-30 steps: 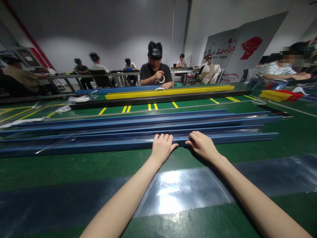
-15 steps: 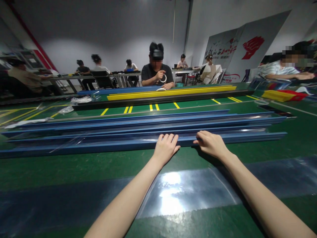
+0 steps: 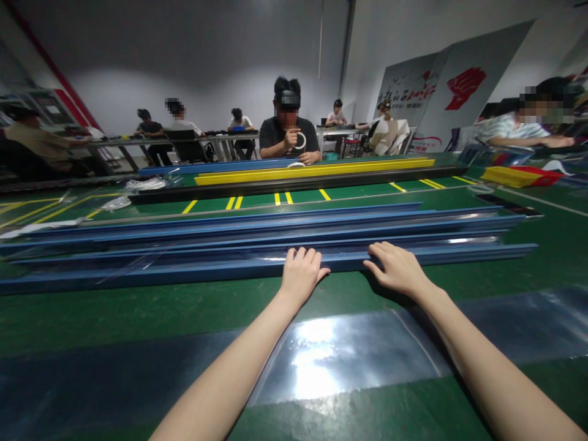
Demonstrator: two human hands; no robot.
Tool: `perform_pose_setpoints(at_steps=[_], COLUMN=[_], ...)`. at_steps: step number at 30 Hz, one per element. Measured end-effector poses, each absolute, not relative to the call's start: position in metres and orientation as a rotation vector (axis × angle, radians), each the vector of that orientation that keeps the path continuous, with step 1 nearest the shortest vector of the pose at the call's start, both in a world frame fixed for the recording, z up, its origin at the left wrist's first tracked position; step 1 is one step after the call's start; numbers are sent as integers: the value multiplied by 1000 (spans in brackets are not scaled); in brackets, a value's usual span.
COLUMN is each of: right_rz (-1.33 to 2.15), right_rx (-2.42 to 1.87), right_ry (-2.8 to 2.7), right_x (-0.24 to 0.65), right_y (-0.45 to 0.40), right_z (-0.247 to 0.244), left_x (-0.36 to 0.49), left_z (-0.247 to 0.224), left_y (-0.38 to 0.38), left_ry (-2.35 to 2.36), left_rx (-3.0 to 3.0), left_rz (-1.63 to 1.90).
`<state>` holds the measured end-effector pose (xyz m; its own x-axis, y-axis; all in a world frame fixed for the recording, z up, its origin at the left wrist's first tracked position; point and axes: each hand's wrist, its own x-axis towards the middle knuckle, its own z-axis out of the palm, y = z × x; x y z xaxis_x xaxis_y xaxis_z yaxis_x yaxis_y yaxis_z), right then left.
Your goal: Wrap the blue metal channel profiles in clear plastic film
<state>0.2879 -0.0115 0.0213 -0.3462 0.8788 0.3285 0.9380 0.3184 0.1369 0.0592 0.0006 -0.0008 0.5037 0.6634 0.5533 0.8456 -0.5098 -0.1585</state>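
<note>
A long blue channel strip (image 3: 184, 271) lies across the green tabletop in front of me, the nearest of several blue strips (image 3: 239, 230) lying side by side. My left hand (image 3: 299, 271) is closed over its near wall, fingertips curled over the top edge and thumb pointing right. Farther right on the same wall, my right hand (image 3: 395, 266) curls its fingers over the edge, with the thumb on the near side. A short stretch of blue wall shows between the hands. Below my wrists a wide, shiny clear plastic sheet (image 3: 358, 361) lies flat.
Beyond the blue strips lie a black strip (image 3: 294, 185) and a yellow strip (image 3: 316, 172). Across the table a person (image 3: 289, 131) holds a white ring-shaped roll (image 3: 300, 141). At right sit a yellow and red tray (image 3: 514, 176) and a dark flat object (image 3: 509, 206).
My left hand has shifted slightly left and my right hand slightly right along the near blue channel strip, widening the gap between them. The nearest strip's right end reaches slightly farther right.
</note>
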Motion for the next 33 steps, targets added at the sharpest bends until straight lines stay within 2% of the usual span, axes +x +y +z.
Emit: perform_pose_setpoints(at_steps=[10, 33], right_rz=[-227, -192], right_rx=[-1433, -1443], right_ry=[-2457, -2421], right_x=[267, 267], right_y=[-8, -7], right_z=[16, 14], left_x=[59, 60], left_z=[-1, -1], left_y=[1, 1], left_ry=[-1261, -1287], left_rx=[-2369, -2356], left_rz=[-614, -602])
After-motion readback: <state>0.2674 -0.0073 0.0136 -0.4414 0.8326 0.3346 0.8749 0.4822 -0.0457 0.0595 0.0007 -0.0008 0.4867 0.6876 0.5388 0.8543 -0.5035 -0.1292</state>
